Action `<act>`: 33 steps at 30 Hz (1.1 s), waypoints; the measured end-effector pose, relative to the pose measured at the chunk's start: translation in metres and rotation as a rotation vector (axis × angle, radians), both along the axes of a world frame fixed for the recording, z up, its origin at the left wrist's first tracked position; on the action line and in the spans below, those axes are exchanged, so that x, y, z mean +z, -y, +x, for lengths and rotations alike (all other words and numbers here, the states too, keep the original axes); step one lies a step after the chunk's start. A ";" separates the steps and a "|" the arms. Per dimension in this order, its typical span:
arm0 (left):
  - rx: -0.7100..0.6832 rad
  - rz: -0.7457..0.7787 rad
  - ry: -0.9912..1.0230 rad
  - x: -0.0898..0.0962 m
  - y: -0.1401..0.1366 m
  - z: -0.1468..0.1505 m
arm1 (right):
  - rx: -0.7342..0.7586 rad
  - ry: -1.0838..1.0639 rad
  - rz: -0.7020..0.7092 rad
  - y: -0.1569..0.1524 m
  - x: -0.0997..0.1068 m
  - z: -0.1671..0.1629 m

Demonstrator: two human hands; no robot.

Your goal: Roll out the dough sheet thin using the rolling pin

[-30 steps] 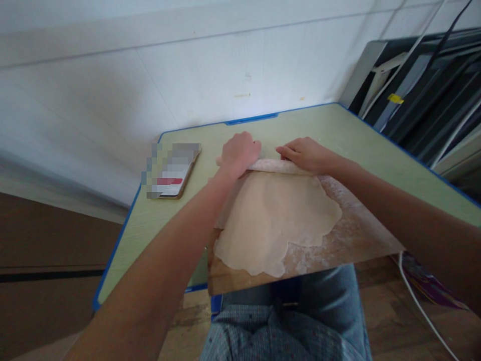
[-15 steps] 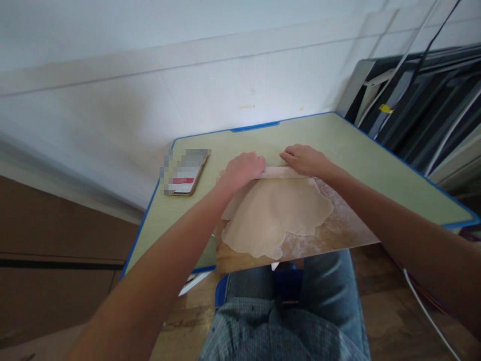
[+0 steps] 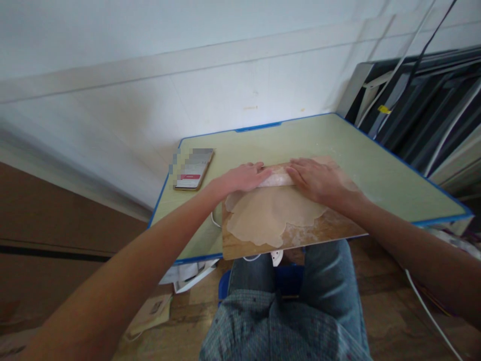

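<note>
A thin sheet of pale dough with a ragged edge lies on a floured wooden board. Along its far side runs a floury rolling pin, which seems to have dough around it; its ends are hidden under my hands. My left hand rests over the left part of the pin, open, fingers stretched toward the right. Palm down on the right part, my right hand is open too, its fingers lying flat and pointing away from me. A small gap separates the two hands.
A phone lies at the left of the pale green table, which has a blue rim. The white wall stands behind it. Dark folded frames lean at the right. The board's near edge overhangs my lap.
Both hands have come closer together on the rolling pin, and their fingers have straightened from a curled grip. Less of the flat dough shows in front of the pin. The board's far edge now shows.
</note>
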State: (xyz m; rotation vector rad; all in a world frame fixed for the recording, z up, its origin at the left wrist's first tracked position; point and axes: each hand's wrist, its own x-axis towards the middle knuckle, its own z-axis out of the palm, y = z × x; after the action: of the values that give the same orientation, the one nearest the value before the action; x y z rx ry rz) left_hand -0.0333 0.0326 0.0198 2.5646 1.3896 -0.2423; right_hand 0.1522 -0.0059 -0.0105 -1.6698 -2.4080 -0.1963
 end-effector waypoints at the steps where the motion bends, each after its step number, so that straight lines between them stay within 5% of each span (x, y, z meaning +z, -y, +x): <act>1: 0.022 0.003 0.022 0.000 0.002 -0.002 | 0.062 0.012 0.020 0.006 0.000 0.003; 9: 0.027 0.120 0.098 -0.012 0.014 -0.011 | 0.193 0.127 0.051 0.019 -0.001 0.025; 18: 0.046 0.326 0.057 -0.007 0.100 -0.026 | 0.339 0.156 0.162 0.029 0.008 0.016; 29: 0.242 0.443 0.067 -0.023 0.132 -0.027 | 0.586 -0.038 -0.113 0.012 0.011 -0.003; 33: 0.313 0.487 0.025 -0.023 0.134 -0.020 | 0.467 -0.115 -0.124 -0.001 0.007 -0.017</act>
State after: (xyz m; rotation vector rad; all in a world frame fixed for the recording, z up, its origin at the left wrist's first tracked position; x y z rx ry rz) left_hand -0.0534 -0.1016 -0.0034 2.6275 2.0151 0.2064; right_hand 0.1355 -0.0049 -0.0036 -1.0768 -2.6775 0.1204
